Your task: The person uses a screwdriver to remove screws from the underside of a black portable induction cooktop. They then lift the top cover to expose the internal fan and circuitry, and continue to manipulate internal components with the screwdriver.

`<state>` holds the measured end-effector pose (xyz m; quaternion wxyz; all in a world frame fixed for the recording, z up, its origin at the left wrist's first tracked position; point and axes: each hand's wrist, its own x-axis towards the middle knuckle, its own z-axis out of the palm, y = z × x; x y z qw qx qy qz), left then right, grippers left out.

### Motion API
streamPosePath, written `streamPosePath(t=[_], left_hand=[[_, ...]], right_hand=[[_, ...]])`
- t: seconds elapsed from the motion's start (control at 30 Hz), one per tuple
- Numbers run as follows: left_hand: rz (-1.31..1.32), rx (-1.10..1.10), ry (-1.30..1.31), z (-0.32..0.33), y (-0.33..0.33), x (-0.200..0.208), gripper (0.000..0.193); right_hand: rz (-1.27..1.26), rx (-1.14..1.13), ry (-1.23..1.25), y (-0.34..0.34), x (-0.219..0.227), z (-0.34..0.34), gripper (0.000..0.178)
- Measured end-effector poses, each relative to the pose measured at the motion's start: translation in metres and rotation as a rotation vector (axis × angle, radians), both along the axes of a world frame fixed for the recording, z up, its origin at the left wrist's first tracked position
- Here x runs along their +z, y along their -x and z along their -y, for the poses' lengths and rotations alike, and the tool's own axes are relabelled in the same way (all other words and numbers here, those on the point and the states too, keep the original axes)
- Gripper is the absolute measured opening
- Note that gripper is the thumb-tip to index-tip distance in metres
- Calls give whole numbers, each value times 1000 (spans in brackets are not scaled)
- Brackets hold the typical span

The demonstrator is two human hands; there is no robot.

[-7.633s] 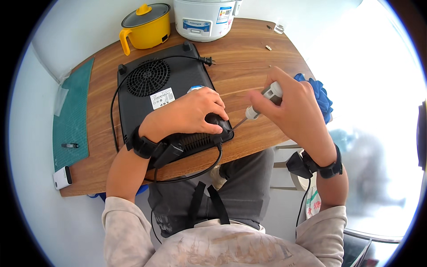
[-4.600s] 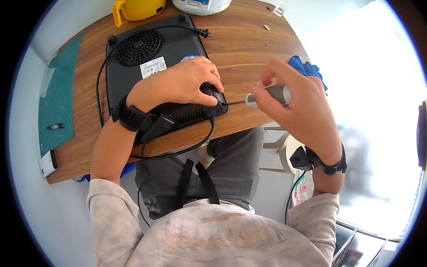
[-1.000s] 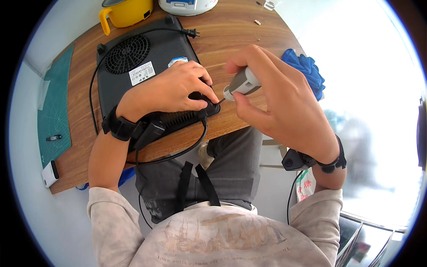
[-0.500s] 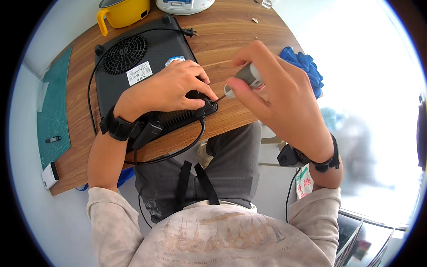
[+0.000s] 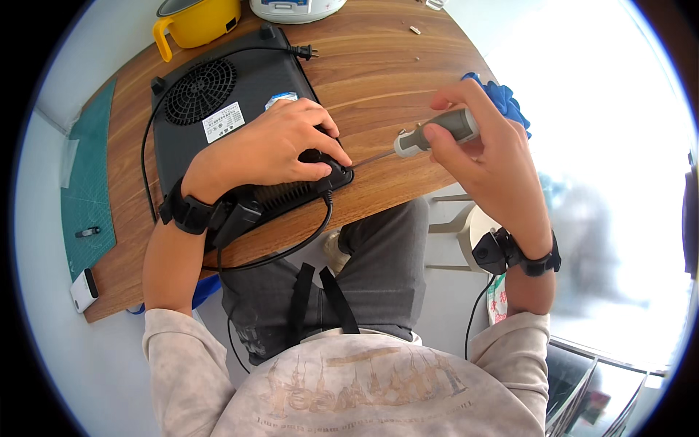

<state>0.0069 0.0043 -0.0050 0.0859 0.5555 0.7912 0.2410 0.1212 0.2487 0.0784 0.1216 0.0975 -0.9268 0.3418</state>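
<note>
An upturned black induction cooker [image 5: 255,76] lies on the table, its round fan grille and white label facing up. Over its near right corner, my left hand [image 5: 266,146] rests with bent fingers; thumb and forefinger close around a dark part there, mostly hidden by the hand. My right hand [image 5: 495,149] grips the grey-and-white handle of a screwdriver [image 5: 413,142] between thumb and fingers. The thin shaft slants down leftward, its tip at the corner beside my left fingertips. Whether the tip sits in a screw is too small to tell.
A black power cord [image 5: 320,222] loops off the table's near edge; its plug [image 5: 304,52] lies by the cooker's far edge. Around stand a yellow pot [image 5: 200,25], a white appliance [image 5: 298,9], blue cloth [image 5: 506,102], a green cutting mat [image 5: 87,189] and a white box-shaped device [image 5: 84,290].
My right hand has swung to the right, tilting the screwdriver from steep to nearly flat, and more of its shaft shows. My left hand stays at the cooker's corner.
</note>
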Motion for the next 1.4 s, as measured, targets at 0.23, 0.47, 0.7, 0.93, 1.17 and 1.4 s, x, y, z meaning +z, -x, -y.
streamPosePath(t=[0.23,0.47,0.7,0.93,1.17,1.4], left_hand=[[-9,-5,-11,-1,1,-3,27],[3,-12,-9,0,2,-3,27],[-14,-2,-4,-1,1,-4,27],[-15,-3,5,-1,1,-3,26],[-18,-4,18,-2,1,0,23],[-93,10,-85,0,0,-6,21]], right_hand=[[-59,-59,148,-8,-19,-8,16],[-91,-26,166,-10,-18,-8,15],[-96,-17,138,-9,-18,-7,16],[-140,25,-50,-10,-9,-2,17],[-319,159,-281,3,-5,13,32],[-174,143,87,1,-4,28,43]])
